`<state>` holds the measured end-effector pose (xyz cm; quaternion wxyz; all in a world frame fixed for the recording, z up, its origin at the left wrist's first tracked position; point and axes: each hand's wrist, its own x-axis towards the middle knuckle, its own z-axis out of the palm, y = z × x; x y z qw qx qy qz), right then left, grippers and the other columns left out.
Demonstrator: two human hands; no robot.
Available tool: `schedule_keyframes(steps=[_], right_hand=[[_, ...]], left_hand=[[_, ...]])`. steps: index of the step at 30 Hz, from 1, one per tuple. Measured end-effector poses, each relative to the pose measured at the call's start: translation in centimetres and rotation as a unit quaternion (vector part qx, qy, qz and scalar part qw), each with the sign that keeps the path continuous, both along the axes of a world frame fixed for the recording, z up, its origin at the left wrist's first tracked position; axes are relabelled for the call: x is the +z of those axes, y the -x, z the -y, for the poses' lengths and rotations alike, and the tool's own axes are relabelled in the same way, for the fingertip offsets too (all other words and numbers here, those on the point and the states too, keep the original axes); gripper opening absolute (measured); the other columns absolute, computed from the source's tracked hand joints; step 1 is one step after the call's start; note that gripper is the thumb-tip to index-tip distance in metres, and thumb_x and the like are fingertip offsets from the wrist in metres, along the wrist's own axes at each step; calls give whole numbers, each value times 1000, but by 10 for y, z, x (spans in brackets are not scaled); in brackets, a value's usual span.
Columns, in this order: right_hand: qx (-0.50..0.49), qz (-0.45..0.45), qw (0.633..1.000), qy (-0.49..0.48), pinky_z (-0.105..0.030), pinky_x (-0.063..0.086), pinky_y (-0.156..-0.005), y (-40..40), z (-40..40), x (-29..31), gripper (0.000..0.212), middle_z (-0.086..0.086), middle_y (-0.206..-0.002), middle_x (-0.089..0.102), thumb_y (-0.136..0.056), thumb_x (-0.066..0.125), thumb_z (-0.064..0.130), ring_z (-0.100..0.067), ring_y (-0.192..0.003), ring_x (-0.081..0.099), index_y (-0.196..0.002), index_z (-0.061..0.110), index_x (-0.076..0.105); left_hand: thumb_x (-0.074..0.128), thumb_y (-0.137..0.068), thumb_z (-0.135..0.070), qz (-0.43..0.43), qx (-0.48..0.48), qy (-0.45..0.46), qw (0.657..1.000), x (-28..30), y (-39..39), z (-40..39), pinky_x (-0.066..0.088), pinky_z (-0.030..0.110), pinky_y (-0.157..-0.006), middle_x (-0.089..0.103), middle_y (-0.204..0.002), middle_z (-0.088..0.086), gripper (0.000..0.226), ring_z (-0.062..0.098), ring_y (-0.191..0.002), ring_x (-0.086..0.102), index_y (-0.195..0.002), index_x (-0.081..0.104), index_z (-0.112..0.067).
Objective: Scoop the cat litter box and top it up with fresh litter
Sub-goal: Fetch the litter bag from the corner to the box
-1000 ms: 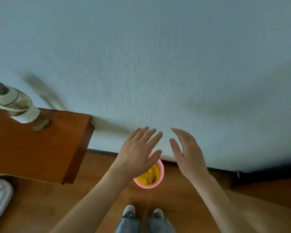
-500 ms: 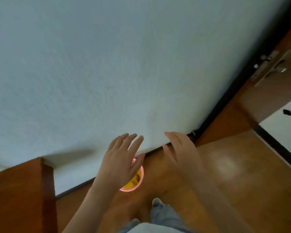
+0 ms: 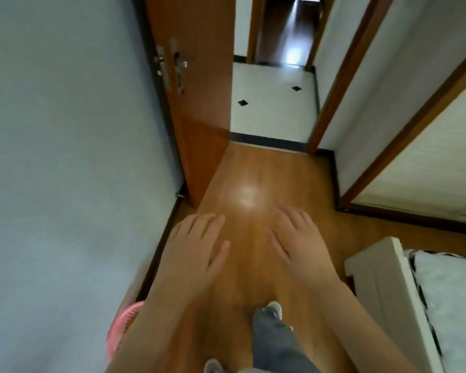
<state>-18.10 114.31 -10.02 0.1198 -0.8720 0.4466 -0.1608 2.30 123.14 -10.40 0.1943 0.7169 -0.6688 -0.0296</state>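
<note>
My left hand (image 3: pixel 193 254) and my right hand (image 3: pixel 299 244) are both held out in front of me, palms down over the wooden floor, fingers relaxed and holding nothing. A pink mesh bin (image 3: pixel 121 332) stands by the wall at the lower left, mostly hidden behind my left forearm. No litter box, scoop or litter bag is in view.
A pale wall (image 3: pixel 65 157) runs along the left. An open wooden door (image 3: pixel 197 103) leads to a white-tiled hallway (image 3: pixel 272 103). A white bed frame (image 3: pixel 382 292) with bedding sits at the right. Wooden floor (image 3: pixel 253 170) stretches ahead. My feet are below.
The view has swung right from the wall and the pink bin toward the open doorway. The bin has slid to the lower left edge. Both hands stay empty.
</note>
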Motion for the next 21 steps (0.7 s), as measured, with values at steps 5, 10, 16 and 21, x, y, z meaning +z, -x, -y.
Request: schedule_keyframes(steps=[5, 10, 16, 21], right_hand=[[-159, 27, 987, 14, -38, 44, -102, 87, 26, 4, 46, 6, -136, 50, -98, 31, 44, -15, -129, 42, -138, 25, 44], [-264, 47, 963, 28, -36, 44, -101, 181, 71, 2, 44, 4, -134, 52, -99, 35, 42, -16, -127, 44, -138, 24, 45], [-369, 53, 927, 31, -34, 45, -100, 290, 125, -1, 41, 4, -131, 54, -100, 39, 39, -14, -125, 45, -136, 22, 49], [-421, 60, 905, 11, -34, 46, -99, 352, 168, -11, 42, 6, -132, 53, -99, 33, 45, -13, -125, 45, -135, 27, 47]], left_hand=[[35, -97, -45, 14, -148, 2, 989, 10, 70, 82, 48, 38, -96, 63, -124, 3, 49, 22, -116, 58, -130, 57, -16], [26, -97, -50, 67, -233, -11, 970, 18, 164, 173, 40, 34, -100, 61, -128, -1, 53, 20, -121, 57, -132, 55, -21], [28, -95, -50, 97, -317, -14, 944, 31, 288, 267, 47, 33, -93, 64, -124, -2, 54, 19, -117, 60, -129, 60, -22], [29, -95, -50, 127, -373, -34, 918, 31, 357, 331, 46, 28, -88, 66, -120, -4, 52, 17, -113, 62, -125, 63, -24]])
